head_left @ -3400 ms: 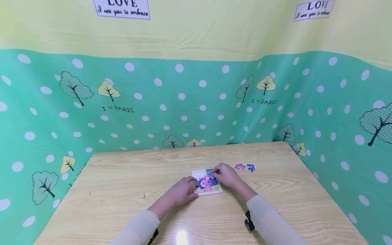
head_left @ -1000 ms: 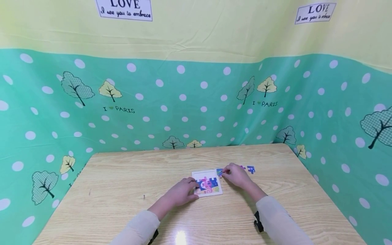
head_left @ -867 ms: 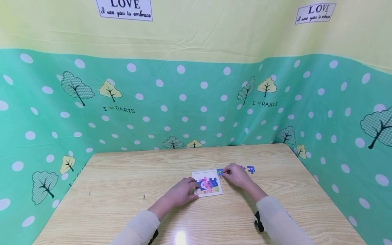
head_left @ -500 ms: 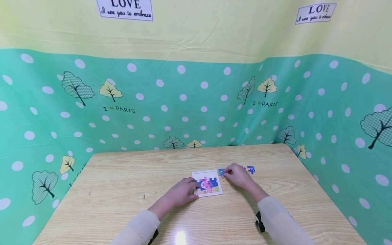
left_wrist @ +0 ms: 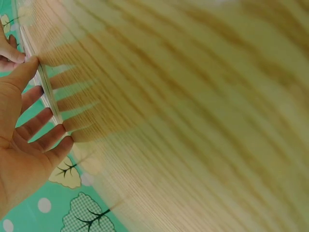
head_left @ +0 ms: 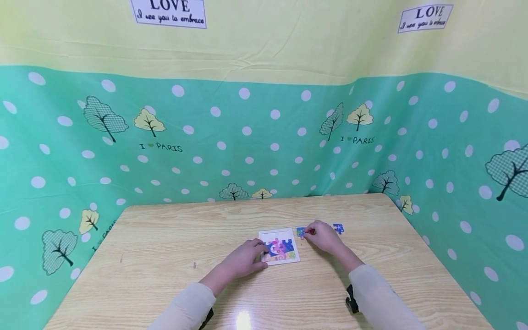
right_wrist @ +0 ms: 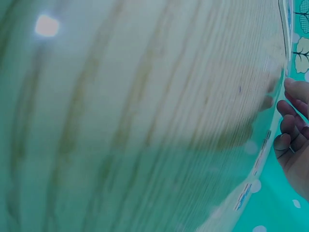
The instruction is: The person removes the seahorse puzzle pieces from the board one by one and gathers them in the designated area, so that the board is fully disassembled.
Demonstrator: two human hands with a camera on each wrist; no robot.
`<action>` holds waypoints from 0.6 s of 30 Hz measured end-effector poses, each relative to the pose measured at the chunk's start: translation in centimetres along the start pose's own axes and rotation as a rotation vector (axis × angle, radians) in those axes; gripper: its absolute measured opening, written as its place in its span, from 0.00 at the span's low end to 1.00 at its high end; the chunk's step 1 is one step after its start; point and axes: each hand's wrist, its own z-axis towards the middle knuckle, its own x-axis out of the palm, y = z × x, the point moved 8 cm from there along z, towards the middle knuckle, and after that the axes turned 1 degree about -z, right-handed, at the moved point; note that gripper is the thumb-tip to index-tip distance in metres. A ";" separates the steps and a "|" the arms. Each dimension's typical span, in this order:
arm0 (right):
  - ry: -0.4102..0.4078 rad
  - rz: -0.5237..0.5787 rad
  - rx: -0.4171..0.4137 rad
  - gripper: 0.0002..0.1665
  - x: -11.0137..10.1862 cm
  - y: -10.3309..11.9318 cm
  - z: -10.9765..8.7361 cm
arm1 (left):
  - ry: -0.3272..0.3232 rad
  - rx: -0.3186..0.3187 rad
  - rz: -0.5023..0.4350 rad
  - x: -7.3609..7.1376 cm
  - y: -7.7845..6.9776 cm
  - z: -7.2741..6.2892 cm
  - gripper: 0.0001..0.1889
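Observation:
A small white-framed jigsaw puzzle [head_left: 284, 261] lies mid-table, showing a pink cartoon figure on blue, with its upper strip bare white. My left hand [head_left: 245, 257] rests at the frame's left side, its fingers fairly straight at the edge; in the left wrist view the left hand [left_wrist: 29, 130] has its fingers spread along the frame's rim. Just right of the frame, my right hand [head_left: 323, 236] pinches a blue-and-green puzzle piece [head_left: 300, 232] between thumb and fingertips. In the right wrist view the right hand [right_wrist: 295, 130] shows at the edge, its other fingers curled.
A blue puzzle piece [head_left: 338, 228] lies on the wooden table [head_left: 165, 238] beyond my right hand, which hides a pink piece. A tiny dark bit [head_left: 195, 265] is at the left. A green dotted curtain [head_left: 206, 137] hangs behind the table.
The right hand has drawn the blue-and-green piece from the frame's upper right corner out to the right, and slightly farther in the last second. The left hand has stayed at the frame.

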 end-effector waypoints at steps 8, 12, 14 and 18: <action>-0.011 0.032 0.009 0.06 -0.3 -0.4 -0.1 | -0.011 0.016 -0.006 -0.4 -0.5 -0.1 0.22; -0.014 0.030 0.018 0.06 -0.5 -0.6 -0.1 | -0.014 0.021 -0.012 -0.6 -0.6 -0.2 0.21; -0.015 0.028 0.016 0.06 -0.6 -0.7 -0.2 | -0.011 0.021 -0.011 -0.6 -0.6 -0.2 0.21; -0.013 0.041 0.017 0.07 -0.7 -0.8 -0.3 | -0.008 0.020 -0.012 -0.6 -0.7 -0.2 0.21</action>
